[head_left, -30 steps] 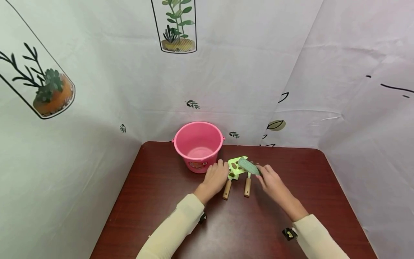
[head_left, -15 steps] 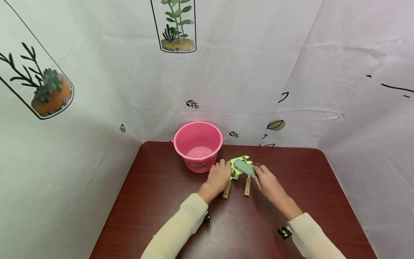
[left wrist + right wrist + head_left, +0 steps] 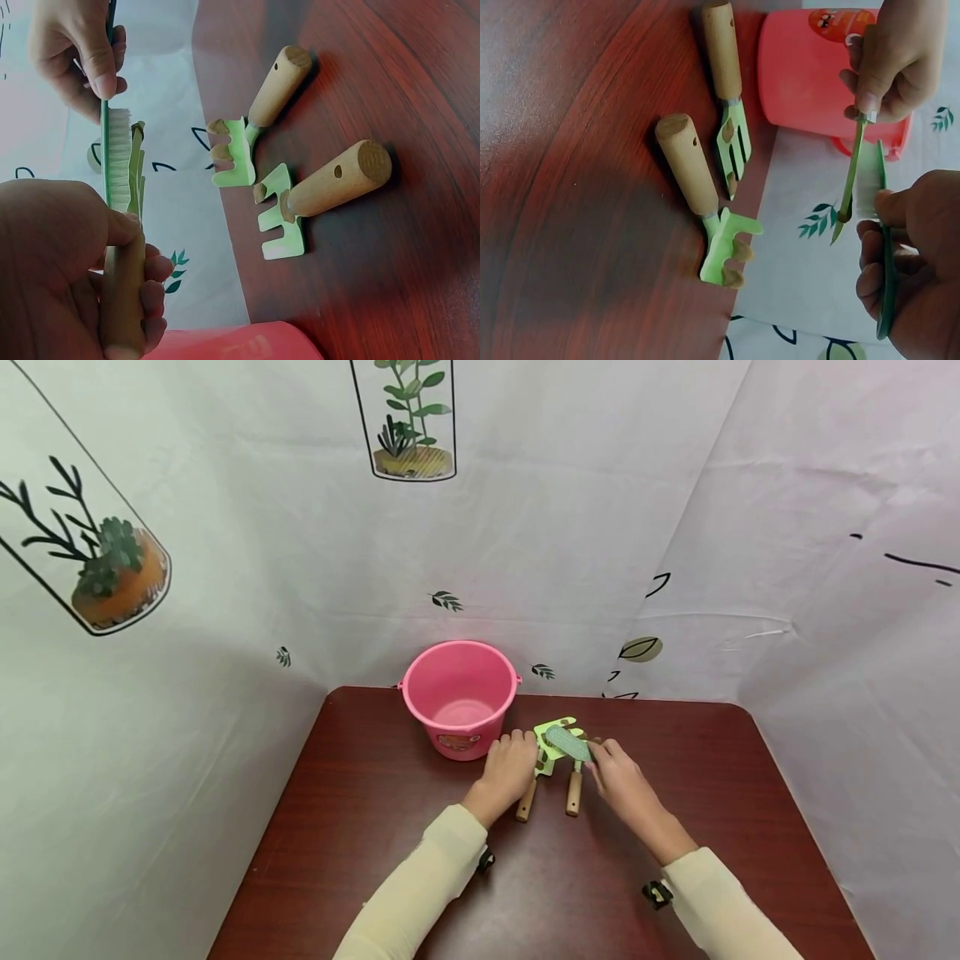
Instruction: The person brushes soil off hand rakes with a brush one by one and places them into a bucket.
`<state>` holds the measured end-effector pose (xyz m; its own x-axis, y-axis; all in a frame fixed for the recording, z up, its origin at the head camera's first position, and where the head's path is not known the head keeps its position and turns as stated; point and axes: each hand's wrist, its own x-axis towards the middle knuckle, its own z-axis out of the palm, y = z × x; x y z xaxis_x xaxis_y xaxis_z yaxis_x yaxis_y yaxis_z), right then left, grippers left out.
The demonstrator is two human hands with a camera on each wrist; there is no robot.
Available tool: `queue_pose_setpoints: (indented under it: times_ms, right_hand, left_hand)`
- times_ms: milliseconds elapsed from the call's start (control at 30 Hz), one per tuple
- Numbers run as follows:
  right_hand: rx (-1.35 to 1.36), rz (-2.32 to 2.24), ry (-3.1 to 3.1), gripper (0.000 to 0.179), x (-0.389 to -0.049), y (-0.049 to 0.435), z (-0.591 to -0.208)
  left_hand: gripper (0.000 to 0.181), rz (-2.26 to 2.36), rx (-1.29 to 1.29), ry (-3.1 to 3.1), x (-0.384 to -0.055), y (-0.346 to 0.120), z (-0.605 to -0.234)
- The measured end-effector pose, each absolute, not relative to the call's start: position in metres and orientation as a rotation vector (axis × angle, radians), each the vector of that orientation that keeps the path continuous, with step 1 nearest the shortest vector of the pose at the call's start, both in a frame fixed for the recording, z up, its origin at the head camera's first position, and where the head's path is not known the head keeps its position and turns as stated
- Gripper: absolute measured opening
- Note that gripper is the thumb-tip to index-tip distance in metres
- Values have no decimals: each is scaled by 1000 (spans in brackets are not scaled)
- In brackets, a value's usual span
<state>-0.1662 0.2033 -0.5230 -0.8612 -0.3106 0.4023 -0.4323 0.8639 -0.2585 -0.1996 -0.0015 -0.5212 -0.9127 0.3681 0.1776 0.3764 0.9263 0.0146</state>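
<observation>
My left hand (image 3: 510,768) grips the wooden handle of a small garden fork (image 3: 124,296), whose light green head carries brown patches. The fork is raised over the table, its tines pointing right in the head view. In my right hand (image 3: 622,781) is a green brush (image 3: 567,743) with white bristles, its back turned upward. Its bristles lie against the fork's head in the left wrist view. Below, a second garden fork (image 3: 735,142) and a small hand rake (image 3: 721,247) lie on the table, both light green with wooden handles and brown lumps on them.
A pink bucket (image 3: 459,693) stands at the back of the dark red-brown table (image 3: 360,793), left of the tools. Behind it hangs a pale cloth (image 3: 562,527) printed with plants, which also encloses both sides.
The brush has moved left and slightly back up along the fork's head. My left hand has shifted a little to the right with the fork. Bucket and lying tools stay put.
</observation>
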Motion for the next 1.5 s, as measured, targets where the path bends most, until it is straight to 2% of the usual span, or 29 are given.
queue_pose_setpoints:
  times_ms: [200,700,1500]
  right_hand:
    - [532,491,-2696,34,-170,206,-525]
    - [430,522,-2724,33,-175,217,-525]
    - [380,615,-2722,30,-180,227,-528]
  left_hand:
    - [11,-83,-556,-2908,-201,0,-522]
    - [19,-77,-532,-2928,-202,0,-521]
    - [15,-114,-529,-2939,-197,0,-519]
